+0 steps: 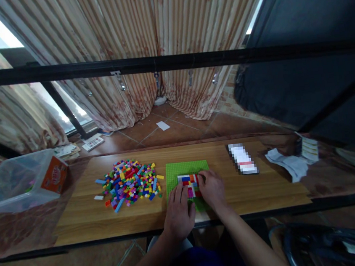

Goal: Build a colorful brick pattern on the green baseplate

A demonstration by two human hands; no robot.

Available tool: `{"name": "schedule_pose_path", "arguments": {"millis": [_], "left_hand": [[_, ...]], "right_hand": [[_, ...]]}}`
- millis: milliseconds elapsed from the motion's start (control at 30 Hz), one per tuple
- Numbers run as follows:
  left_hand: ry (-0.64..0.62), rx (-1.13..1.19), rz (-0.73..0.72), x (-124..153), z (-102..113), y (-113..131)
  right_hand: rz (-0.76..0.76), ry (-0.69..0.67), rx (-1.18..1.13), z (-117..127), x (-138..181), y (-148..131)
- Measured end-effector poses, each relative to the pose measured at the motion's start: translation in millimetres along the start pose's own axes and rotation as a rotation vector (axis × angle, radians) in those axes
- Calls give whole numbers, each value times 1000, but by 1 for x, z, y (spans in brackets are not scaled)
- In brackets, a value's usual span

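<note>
While on the green baseplate (186,169), both hands (179,212).

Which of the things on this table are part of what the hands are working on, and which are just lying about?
In use:
- left hand and right hand, both on the brick build
- brick build
- green baseplate
- pile of loose bricks

Lying about:
- clear plastic tub
- blurred flat object
- crumpled paper
- papers on the floor

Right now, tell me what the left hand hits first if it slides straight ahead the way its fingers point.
Probably the small block build on the green baseplate: the left hand points up and slightly right, its fingertips already at the build's near edge. Depth is unclear.
</note>
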State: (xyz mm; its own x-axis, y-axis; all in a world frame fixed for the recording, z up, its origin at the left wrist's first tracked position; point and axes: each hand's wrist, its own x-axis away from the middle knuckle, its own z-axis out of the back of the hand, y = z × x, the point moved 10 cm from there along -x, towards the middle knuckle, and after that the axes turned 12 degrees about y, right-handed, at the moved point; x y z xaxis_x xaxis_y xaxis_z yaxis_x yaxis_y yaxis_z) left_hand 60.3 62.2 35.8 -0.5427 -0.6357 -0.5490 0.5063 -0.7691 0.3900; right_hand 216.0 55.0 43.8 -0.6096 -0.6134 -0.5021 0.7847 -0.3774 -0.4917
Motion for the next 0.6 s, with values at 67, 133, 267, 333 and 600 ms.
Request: {"name": "schedule_pose_path", "arguments": {"millis": [67, 133, 267, 333, 600], "left_hand": [[6, -4, -1, -1, 0, 0], [20, -3, -11, -1, 1, 1], [58, 4, -48, -1, 3, 3], [62, 6, -50, 0, 3, 3], [50, 11, -9, 2, -3, 1]], "right_hand": [[5, -10, 45, -5, -6, -11], [8, -8, 63, -11, -12, -20], [36, -30, 116, -27, -20, -31], [45, -43, 140, -32, -20, -31], [15, -111, 193, -37, -17, -28]]}}
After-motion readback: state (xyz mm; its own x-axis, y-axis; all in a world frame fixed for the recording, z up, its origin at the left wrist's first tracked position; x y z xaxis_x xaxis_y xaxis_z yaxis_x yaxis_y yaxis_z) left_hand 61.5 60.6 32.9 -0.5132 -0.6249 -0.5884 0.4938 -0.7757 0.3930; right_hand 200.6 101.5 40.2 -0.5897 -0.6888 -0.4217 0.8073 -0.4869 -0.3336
